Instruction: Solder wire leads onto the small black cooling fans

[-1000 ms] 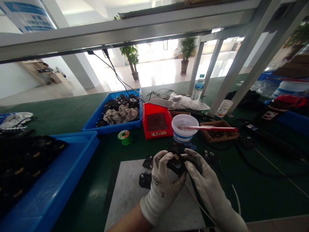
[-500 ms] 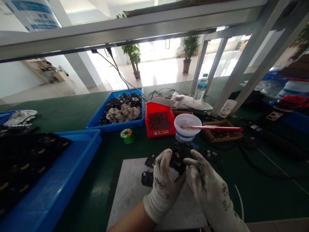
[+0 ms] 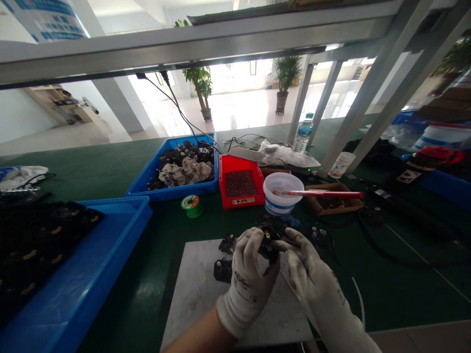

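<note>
Small black part [image 3: 268,245] pinched between gloved left hand [image 3: 250,277] and right hand [image 3: 307,274] (above grey slab [image 3: 198,294])

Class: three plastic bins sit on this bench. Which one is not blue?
The small red bin beside the white tub; it holds fine brown bits, while both blue trays hold black parts.
</note>
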`<move>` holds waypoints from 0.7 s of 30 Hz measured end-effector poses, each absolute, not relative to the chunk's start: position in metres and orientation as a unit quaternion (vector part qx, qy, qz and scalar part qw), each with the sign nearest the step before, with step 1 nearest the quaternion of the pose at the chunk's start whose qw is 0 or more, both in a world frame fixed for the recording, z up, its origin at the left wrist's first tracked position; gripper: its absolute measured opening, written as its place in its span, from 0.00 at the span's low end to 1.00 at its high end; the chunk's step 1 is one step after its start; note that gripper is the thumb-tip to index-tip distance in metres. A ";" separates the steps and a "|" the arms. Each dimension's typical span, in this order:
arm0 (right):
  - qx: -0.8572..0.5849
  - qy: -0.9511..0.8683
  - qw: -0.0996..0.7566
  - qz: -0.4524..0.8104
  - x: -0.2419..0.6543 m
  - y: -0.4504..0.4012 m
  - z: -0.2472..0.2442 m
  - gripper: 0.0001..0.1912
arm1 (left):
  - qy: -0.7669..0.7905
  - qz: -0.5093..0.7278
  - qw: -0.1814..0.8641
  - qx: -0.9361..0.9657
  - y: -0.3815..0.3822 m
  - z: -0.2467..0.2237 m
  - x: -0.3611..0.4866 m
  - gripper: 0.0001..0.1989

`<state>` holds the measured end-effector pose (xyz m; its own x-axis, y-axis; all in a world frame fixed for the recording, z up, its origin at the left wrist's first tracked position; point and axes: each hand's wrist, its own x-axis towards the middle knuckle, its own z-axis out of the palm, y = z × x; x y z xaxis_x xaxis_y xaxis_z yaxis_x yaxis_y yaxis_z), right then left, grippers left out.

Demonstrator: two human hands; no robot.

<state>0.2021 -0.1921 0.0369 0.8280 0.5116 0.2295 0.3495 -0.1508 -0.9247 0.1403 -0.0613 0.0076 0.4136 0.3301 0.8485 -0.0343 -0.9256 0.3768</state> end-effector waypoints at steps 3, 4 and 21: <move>-0.736 -0.271 0.612 0.102 0.202 -0.191 0.030 0.29 | 0.082 0.534 0.170 0.824 -0.062 0.007 0.140 0.28; -0.728 -0.268 0.622 0.108 0.203 -0.190 0.029 0.30 | 0.081 0.532 0.169 0.826 -0.062 0.007 0.140 0.28; -0.822 -0.256 0.507 -0.035 0.259 -0.228 0.072 0.28 | 0.081 0.519 0.190 0.829 -0.052 0.005 0.147 0.36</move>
